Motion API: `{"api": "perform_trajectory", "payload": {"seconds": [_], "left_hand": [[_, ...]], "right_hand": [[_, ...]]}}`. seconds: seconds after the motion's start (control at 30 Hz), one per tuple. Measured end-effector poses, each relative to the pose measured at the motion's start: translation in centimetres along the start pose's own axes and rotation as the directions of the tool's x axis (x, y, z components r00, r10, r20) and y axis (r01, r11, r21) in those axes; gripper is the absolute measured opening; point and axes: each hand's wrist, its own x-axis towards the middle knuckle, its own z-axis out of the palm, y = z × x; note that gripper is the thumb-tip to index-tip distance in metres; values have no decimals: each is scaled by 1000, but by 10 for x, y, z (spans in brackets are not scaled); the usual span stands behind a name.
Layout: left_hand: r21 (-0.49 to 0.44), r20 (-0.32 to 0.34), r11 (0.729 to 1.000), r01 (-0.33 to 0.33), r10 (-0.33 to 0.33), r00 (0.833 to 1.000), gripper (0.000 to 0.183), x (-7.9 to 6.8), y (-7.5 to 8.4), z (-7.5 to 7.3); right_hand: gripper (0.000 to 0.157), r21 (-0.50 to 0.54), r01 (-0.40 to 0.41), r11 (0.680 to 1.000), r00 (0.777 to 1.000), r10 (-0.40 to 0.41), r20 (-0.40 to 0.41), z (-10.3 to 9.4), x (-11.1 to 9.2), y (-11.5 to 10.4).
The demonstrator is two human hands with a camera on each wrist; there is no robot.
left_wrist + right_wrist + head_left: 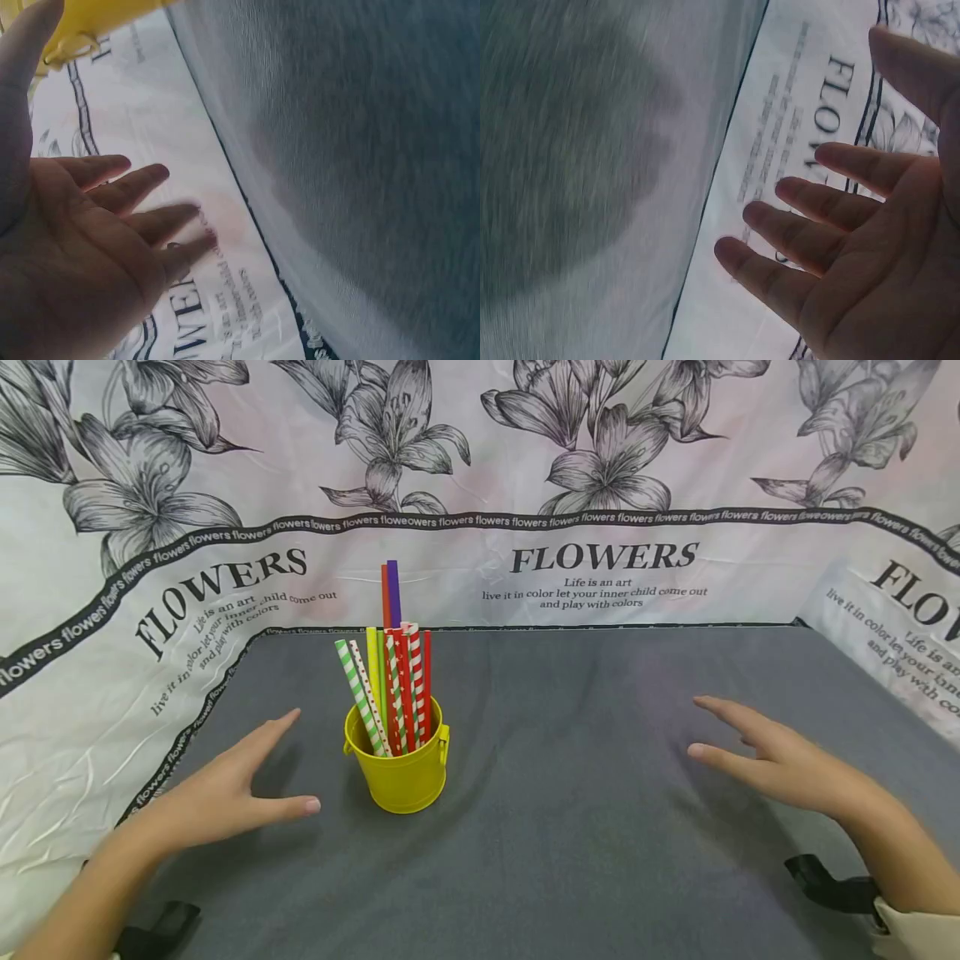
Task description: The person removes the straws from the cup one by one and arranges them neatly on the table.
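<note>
A small yellow bucket (405, 781) stands upright on the grey tabletop, left of the middle. Several paper straws (397, 693) lean in it, striped, dotted and plain, with a taller purple strip (393, 593) and an orange one behind them. To the bucket's left, my left hand (217, 793) is held over the table with thumb and fingers spread, holding nothing. The left wrist view shows its open palm and part of the yellow bucket (112, 19) at the top. My right hand (780, 764) hovers at the far right, fingers extended and holding nothing; its palm shows in the right wrist view.
The grey cloth (570, 827) covers the table between and in front of the hands. Behind it and along both sides hangs a white sheet (435, 568) printed with flowers and lettering. A black strap (832, 885) sits at the right wrist.
</note>
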Motion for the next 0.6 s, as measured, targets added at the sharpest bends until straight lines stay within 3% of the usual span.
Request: {"api": "perform_trajectory", "payload": {"seconds": [0.27,0.4,0.6], "left_hand": [[-112,2,990,-84,85,996,101,7,8,9],[-163,23,982,-93,98,995,99,12,13,11],[-206,24,972,-115,123,992,97,19,23,16]], "right_hand": [[54,26,85,996,995,-84,-49,12,15,-13],[49,27,147,989,985,-144,-94,18,27,-19],[42,52,167,985,981,-161,-104,27,43,-32]]}}
